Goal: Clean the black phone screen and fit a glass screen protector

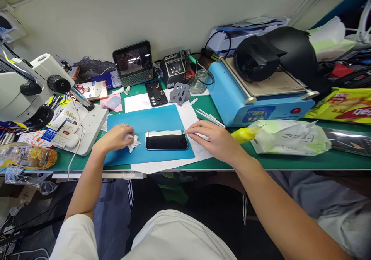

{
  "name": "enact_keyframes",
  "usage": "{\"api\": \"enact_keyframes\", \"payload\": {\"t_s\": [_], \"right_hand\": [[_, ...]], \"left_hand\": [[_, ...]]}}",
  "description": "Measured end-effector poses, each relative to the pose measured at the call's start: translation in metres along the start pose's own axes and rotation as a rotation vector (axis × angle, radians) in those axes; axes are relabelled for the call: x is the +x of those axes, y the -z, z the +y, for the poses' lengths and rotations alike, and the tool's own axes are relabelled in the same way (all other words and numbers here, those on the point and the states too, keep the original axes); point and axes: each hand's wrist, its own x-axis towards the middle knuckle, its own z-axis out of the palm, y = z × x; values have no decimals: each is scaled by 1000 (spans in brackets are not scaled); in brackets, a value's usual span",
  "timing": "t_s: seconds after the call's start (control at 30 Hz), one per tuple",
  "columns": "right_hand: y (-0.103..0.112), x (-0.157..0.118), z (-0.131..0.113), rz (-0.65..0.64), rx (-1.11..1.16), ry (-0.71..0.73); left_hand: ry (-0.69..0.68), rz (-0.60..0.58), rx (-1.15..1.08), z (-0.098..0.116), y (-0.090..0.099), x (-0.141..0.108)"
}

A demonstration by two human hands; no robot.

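A phone with a dark screen [166, 142] lies flat on the blue mat [139, 120]. Along its far edge runs a pale, thin strip [165, 133], its right end between the fingertips of my right hand [207, 136]. That hand is closed in a pinch at the phone's upper right corner. To the left of the phone, my left hand [120, 137] is closed on a crumpled white tissue [133, 142], which touches the mat. A white paper sheet [189, 117] shows under the mat.
A microscope [58, 84] stands at the left. Behind the mat are a black phone [156, 93], a display [133, 62] and a glass jar [198, 82]. Right of them sit a blue machine [232, 97], a yellow bottle [243, 135] and a wipes pack [290, 137].
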Motion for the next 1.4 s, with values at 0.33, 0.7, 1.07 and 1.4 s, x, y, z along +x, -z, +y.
{"api": "enact_keyframes", "payload": {"t_s": [0.33, 0.7, 1.07, 1.4], "right_hand": [[3, 24, -17, 60, -125, 148], [-6, 15, -13, 97, -70, 106], [-7, -3, -3, 26, -61, 238], [-16, -19, 11, 10, -119, 283]], "left_hand": [[-220, 99, -10, 19, 1, 12], [-44, 232, 29, -3, 1, -7], [51, 186, 114, -5, 11, -27], [-186, 84, -87, 32, -18, 14]]}}
